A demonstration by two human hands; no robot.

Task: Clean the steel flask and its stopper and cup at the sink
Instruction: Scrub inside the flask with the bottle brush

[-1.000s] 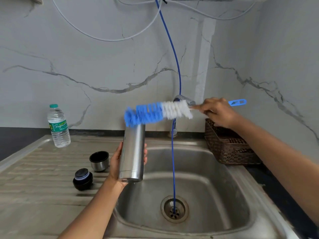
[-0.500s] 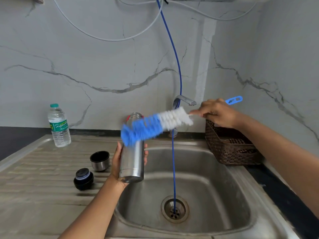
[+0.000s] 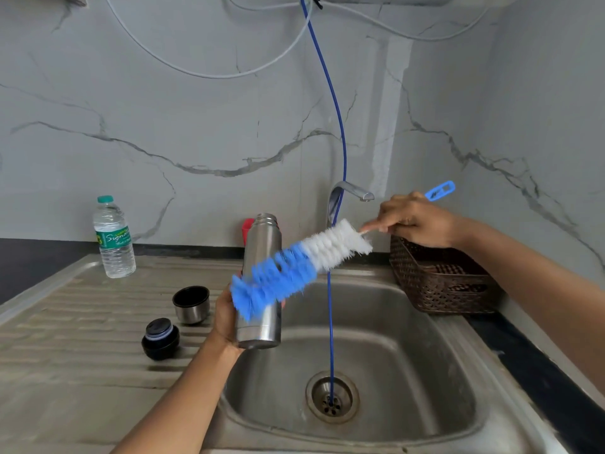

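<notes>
Grip, left hand [image 3: 226, 317]: fingers curled round the lower body of the flask [image 3: 262, 244], holding it upright over the left edge of the sink [image 3: 409, 355] basin.
Water bottle [image 3: 114, 239]: upright at the back of the drainboard [image 3: 82, 339], well left of the flask.
Cup [image 3: 191, 304]: on the drainboard, mouth up, just left of the left hand.
Stopper [image 3: 160, 339]: on the drainboard, in front of the cup, apart from it.
Flask mouth: uncovered, facing up.
Brush [image 3: 294, 267]: tilted, blue bristle end low and crossing in front of the flask body; contact cannot be told.
Grip, right hand [image 3: 412, 221]: fingers closed on the brush stem just behind the white bristles.
Basket [image 3: 438, 283]: right of the basin, behind the right forearm.
</notes>
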